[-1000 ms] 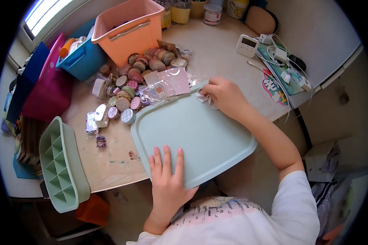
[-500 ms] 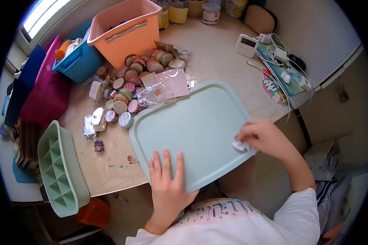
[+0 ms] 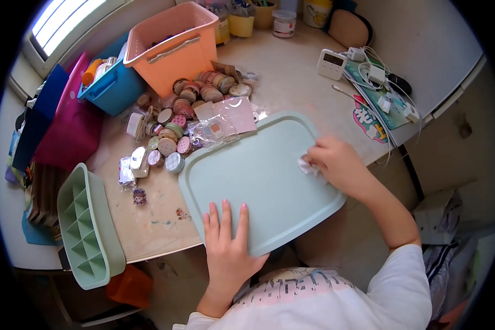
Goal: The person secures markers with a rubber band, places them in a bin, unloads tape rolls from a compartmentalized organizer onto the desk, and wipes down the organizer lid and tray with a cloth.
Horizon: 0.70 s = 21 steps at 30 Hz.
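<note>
A pale green tray-like lid point(image 3: 258, 181) with a raised rim lies at the desk's front edge, partly overhanging it. My left hand point(image 3: 225, 242) rests flat on its near left part, fingers spread. Over the lid's right side, my right hand point(image 3: 335, 165) is closed around a crumpled white wipe point(image 3: 309, 166), which touches the surface. Part of the wipe is hidden by the fingers. Just beyond the lid's far left edge lie a clear plastic packet point(image 3: 212, 129) and many rolls of washi tape point(image 3: 173, 146).
A green divided organizer point(image 3: 85, 231) stands at the left edge. Behind it are a magenta bin point(image 3: 71, 132), a blue basket point(image 3: 113, 85) and an orange bin point(image 3: 173, 60). At right sit a white digital timer point(image 3: 331, 64), cables point(image 3: 377, 74) and booklets point(image 3: 368, 104).
My right hand has moved up and to the left across the lid with the wipe. My left hand stays pressed on the lid. The view has shifted slightly.
</note>
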Each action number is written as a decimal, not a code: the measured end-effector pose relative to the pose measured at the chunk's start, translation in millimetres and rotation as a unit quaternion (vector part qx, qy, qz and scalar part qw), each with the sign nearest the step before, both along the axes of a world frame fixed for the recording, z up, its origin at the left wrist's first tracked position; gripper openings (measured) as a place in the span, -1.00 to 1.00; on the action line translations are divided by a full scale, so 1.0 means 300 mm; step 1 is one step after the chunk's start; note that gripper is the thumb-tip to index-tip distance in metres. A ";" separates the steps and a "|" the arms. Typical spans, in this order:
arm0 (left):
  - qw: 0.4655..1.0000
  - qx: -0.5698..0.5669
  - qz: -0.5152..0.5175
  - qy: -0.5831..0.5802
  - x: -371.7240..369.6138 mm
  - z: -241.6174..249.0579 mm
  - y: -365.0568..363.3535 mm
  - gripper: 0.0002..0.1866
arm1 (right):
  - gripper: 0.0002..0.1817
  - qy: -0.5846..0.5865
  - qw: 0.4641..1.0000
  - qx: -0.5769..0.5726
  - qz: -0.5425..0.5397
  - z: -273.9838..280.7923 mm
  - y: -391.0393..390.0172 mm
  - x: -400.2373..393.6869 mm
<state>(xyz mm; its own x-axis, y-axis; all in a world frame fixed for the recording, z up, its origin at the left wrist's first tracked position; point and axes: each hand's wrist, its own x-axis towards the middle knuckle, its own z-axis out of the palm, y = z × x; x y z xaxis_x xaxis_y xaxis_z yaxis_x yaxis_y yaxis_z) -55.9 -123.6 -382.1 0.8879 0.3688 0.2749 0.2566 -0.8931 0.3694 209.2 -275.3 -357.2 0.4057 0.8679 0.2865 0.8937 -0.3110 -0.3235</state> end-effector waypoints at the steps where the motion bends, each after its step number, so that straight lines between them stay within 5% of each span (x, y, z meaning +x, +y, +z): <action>1: 1.000 0.000 0.000 0.001 0.000 0.000 -0.001 -0.09 | -0.88 0.000 1.000 -0.018 -0.001 0.014 -0.059 -0.040; 9: 1.000 0.009 -0.002 0.010 0.002 -0.003 -0.002 -0.08 | -0.86 -0.013 0.992 -0.123 -0.021 0.079 -0.147 -0.135; 15: 1.000 0.010 -0.002 0.010 -0.005 -0.004 -0.002 -0.08 | -0.87 -0.096 0.991 0.089 -0.018 -0.096 0.171 0.097; 21: 1.000 0.010 -0.004 0.016 -0.005 0.000 -0.002 -0.09 | -0.85 -0.153 0.985 0.064 -0.047 -0.092 0.199 0.110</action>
